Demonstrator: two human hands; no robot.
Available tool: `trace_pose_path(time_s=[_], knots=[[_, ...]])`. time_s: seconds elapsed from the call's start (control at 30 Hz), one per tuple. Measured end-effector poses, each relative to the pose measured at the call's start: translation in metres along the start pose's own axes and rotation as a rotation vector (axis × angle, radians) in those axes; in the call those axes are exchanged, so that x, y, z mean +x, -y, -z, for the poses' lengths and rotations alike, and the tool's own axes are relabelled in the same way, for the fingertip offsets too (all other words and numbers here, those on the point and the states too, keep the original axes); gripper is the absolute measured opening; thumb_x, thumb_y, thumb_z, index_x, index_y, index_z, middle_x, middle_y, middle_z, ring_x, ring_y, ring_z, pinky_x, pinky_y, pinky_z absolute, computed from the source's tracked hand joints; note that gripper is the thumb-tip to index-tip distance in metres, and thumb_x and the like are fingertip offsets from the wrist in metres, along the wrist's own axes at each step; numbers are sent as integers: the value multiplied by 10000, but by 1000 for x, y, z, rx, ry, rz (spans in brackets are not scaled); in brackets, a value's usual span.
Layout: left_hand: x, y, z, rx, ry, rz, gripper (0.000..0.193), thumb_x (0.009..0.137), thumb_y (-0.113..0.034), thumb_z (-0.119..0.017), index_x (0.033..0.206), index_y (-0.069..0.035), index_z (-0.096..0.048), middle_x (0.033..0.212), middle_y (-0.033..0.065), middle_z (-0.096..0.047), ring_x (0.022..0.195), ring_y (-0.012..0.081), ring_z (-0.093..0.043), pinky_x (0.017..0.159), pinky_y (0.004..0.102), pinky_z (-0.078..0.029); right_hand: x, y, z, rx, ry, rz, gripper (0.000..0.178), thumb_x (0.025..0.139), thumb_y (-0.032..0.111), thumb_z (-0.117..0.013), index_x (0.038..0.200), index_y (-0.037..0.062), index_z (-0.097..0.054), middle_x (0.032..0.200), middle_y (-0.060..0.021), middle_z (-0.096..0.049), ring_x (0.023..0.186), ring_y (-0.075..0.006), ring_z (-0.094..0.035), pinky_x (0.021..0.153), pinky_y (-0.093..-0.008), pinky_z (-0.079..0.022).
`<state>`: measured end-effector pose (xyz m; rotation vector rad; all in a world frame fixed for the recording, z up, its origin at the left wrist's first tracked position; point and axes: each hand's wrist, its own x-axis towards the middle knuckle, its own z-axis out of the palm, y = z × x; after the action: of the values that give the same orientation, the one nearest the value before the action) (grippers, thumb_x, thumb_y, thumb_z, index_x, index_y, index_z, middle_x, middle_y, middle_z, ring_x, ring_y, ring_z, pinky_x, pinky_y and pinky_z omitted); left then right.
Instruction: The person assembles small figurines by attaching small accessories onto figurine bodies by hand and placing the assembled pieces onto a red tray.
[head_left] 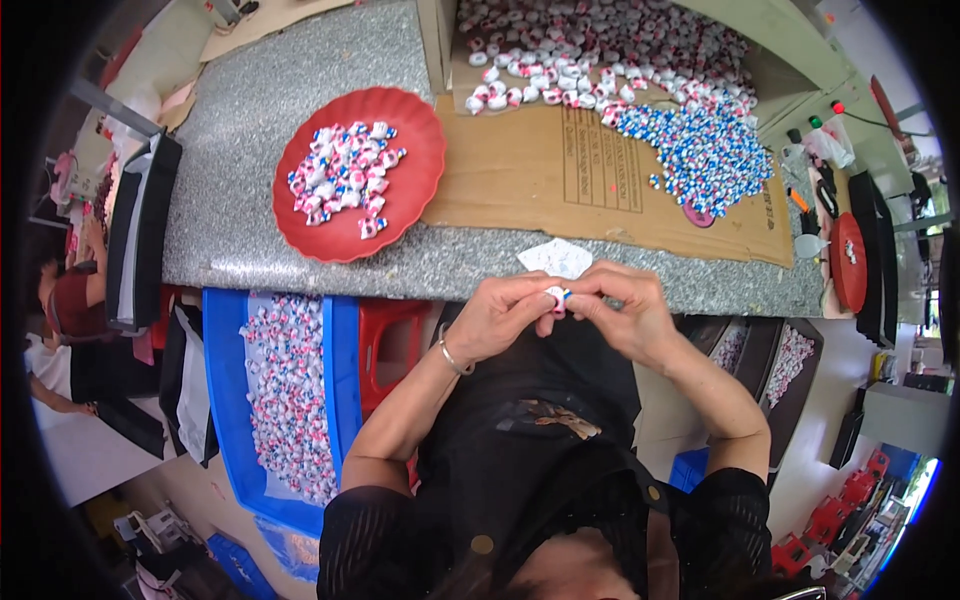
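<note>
My left hand pinches a small white and pink figure piece at the table's front edge. The fingers of my right hand are closed at the same piece, where a bit of blue shows by the fingertips. Just beyond my hands lies a crumpled white paper or cloth. To the left, a red scalloped plate bears a heap of white, pink and blue figures. Farther off at right, small blue and white pieces are piled on flat cardboard.
Behind the cardboard, an open box holds many white and pink pieces. A blue crate of figures stands low at left beside a red stool. At right is another red plate. Another person's arm shows at far left.
</note>
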<state>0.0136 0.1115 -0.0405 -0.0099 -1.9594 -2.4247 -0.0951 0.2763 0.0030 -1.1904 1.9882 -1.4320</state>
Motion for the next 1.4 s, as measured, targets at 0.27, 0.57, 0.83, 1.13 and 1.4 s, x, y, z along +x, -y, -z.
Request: trace_pose_path(time_s=[0.27,0.57,0.83,1.13,1.4], knots=[[2,-35,37,652,-278,-251,270,849,7,-592,1117,5,-629,902,115,-610,778,214,-609,708,308,-487,26,-29,16,-183,-42,40,235,841,90,-669,1068,28,-663,996,-135,-660,903,-275,-643,792,-330,-507],[77,-62,73,1138,-622,-463,256,787,-1,-631,1042,-12,-624,962,161,-607,913,314,-618,813,391,-493,67,-123,106,-901,-186,54,95,762,28,-666,844,-11,-638,833,-164,-576,772,-359,-607,679,-433,-501],[218,15,68,1386,-537,-239,147,714,17,-595,857,-12,-608,992,187,-548,902,344,-612,716,438,-535,33,-98,88,-637,-200,82,166,750,-3,-678,916,-3,-671,858,-170,-624,745,-347,-626,668,-396,-498],[215,8,59,1426,-412,-197,278,753,16,-586,1020,-40,-534,1002,199,-563,881,355,-631,730,463,-523,33,-89,96,-579,-197,-287,147,763,73,-710,902,30,-694,755,-149,-660,686,-273,-643,635,-363,-499],[77,-7,57,-108,-453,6,190,894,-55,-622,1074,-9,-583,914,41,-637,808,119,-621,738,253,-510,19,-67,54,-410,-121,-114,125,806,67,-688,913,3,-697,796,-140,-671,683,-250,-651,628,-338,-501]])
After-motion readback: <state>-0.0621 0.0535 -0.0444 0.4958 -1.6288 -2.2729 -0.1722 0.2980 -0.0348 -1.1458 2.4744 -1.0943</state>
